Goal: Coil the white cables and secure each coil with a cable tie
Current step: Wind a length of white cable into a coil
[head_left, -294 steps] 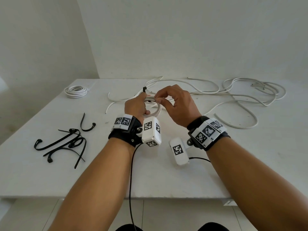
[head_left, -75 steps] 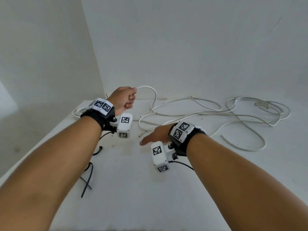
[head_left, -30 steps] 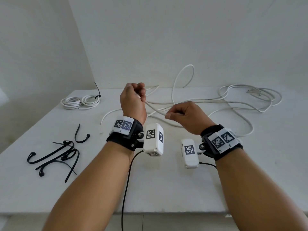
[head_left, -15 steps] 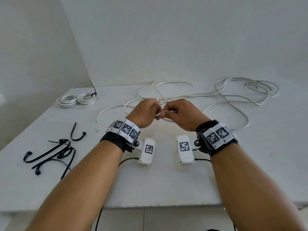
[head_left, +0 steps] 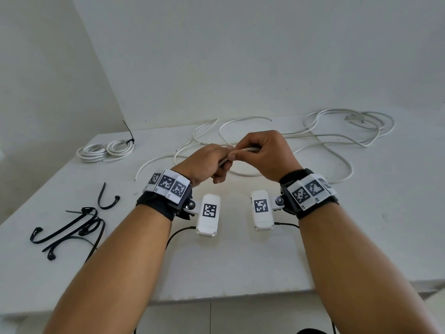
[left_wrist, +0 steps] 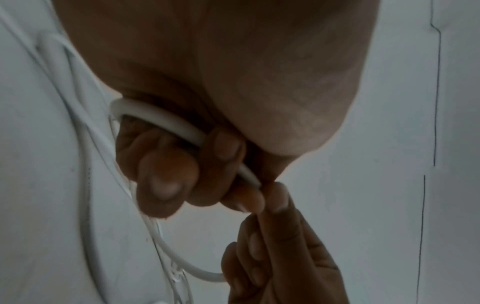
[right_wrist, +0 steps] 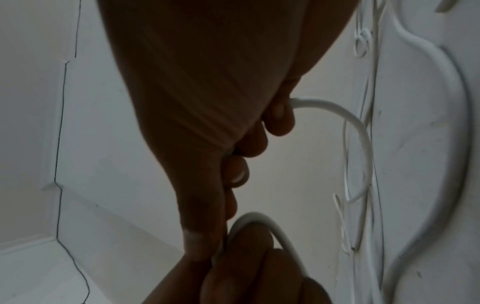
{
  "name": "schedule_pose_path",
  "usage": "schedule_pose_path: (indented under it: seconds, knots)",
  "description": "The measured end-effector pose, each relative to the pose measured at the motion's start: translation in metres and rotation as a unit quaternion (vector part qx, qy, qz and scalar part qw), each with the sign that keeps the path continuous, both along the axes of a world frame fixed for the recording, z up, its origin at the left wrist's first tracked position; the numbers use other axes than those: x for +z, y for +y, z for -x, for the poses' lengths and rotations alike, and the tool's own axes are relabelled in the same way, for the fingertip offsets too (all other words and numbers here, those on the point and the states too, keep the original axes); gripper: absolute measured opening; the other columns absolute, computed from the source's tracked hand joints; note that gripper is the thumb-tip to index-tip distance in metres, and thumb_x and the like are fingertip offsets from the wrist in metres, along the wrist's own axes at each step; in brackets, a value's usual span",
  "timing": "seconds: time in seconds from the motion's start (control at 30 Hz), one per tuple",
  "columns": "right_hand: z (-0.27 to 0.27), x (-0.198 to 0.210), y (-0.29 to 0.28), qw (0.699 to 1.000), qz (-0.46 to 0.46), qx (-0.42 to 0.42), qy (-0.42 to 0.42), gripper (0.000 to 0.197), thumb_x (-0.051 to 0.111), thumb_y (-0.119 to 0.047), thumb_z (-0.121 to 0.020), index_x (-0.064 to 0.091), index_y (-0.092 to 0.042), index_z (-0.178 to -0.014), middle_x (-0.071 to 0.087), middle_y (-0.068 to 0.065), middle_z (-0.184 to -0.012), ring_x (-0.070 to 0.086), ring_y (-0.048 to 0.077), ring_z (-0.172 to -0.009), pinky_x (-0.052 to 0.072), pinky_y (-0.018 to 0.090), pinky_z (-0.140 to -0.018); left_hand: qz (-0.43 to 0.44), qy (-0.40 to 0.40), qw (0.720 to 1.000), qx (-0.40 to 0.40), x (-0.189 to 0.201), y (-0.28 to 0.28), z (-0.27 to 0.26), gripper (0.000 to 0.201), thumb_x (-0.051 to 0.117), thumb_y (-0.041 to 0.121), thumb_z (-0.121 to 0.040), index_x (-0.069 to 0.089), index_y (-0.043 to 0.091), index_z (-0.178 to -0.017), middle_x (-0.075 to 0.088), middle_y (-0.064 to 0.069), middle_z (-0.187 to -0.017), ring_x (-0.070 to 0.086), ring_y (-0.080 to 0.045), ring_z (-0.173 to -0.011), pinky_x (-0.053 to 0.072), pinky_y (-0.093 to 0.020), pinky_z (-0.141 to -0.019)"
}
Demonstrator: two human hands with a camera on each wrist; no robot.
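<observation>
My left hand (head_left: 204,162) and right hand (head_left: 262,153) meet knuckle to knuckle above the table (head_left: 240,256), both curled tight around one white cable (left_wrist: 166,121), which bends in a small loop between them. Its loose length trails beyond my right hand. Far off my left hand lie two tied coils (head_left: 106,150); nearer my left forearm, black cable ties (head_left: 72,227).

White cable (head_left: 243,150) bent into a small loop, pinched between both fists, slack trailing behind the grip
</observation>
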State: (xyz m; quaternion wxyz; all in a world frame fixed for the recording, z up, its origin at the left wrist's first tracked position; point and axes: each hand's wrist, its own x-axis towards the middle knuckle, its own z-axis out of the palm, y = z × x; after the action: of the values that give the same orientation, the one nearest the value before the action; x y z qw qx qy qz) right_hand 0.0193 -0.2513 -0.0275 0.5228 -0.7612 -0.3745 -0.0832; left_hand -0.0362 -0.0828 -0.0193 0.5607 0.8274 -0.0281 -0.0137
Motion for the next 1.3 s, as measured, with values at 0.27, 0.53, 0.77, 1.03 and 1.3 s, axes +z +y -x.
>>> schedule_pose_path:
  seconds: [0.27, 0.53, 0.77, 1.03, 1.3]
  knots:
    - [-0.005, 0.001, -0.003, 0.996, -0.086, 0.012, 0.019, 0.020, 0.086, -0.023, -0.074, 0.072, -0.010, -0.073, 0.073, 0.010, -0.074, 0.064, 0.036, -0.069, 0.051, 0.042, -0.061, 0.163, 0.044, 0.980, -0.104, -0.008, -0.001, 0.013, 0.044, 0.035, 0.047, -0.096, 0.045, 0.015, -0.066, 0.019, 0.004, -0.054, 0.018, -0.010, -0.044, 0.021, -0.018, -0.040]
    - [-0.002, 0.001, 0.007, 0.994, -0.106, 0.019, 0.019, 0.016, 0.085, -0.024, -0.075, 0.071, -0.018, -0.070, 0.068, 0.002, -0.065, 0.054, 0.008, -0.059, 0.044, 0.025, -0.059, 0.162, 0.027, 0.979, -0.123, -0.007, 0.005, 0.018, 0.052, 0.034, 0.049, -0.097, 0.044, 0.019, -0.056, 0.025, 0.009, -0.048, 0.016, -0.008, -0.041, 0.013, -0.019, -0.040]
    - [0.000, 0.004, 0.010, 0.994, -0.102, 0.029, 0.030, 0.021, 0.067, -0.031, -0.093, 0.072, -0.030, -0.072, 0.053, -0.006, -0.056, 0.042, 0.016, -0.050, 0.037, 0.031, -0.052, 0.322, -0.050, 0.934, -0.144, -0.005, 0.002, 0.024, 0.050, 0.033, 0.036, -0.099, 0.055, 0.018, -0.058, 0.029, 0.012, -0.047, 0.024, -0.004, -0.036, 0.017, -0.019, -0.041]
    - [0.004, -0.003, 0.021, 0.998, 0.027, 0.023, 0.058, 0.024, 0.053, -0.034, -0.102, 0.075, -0.024, -0.102, 0.060, -0.003, -0.059, 0.053, 0.015, -0.050, 0.051, 0.036, -0.059, 0.502, -0.097, 0.848, -0.138, -0.002, 0.008, 0.020, 0.026, 0.029, 0.021, -0.101, 0.046, 0.013, -0.084, 0.038, 0.006, -0.060, 0.038, -0.008, -0.050, 0.032, -0.021, -0.051]
    - [0.007, -0.004, 0.023, 0.994, 0.107, -0.009, 0.017, 0.022, 0.054, -0.034, -0.100, 0.075, -0.030, -0.105, 0.056, -0.008, -0.055, 0.046, 0.006, -0.048, 0.042, 0.023, -0.056, 0.591, -0.202, 0.781, 0.010, 0.000, 0.017, 0.010, 0.027, 0.028, 0.016, -0.104, 0.047, 0.013, -0.085, 0.039, 0.005, -0.060, 0.036, -0.009, -0.050, 0.034, -0.022, -0.051]
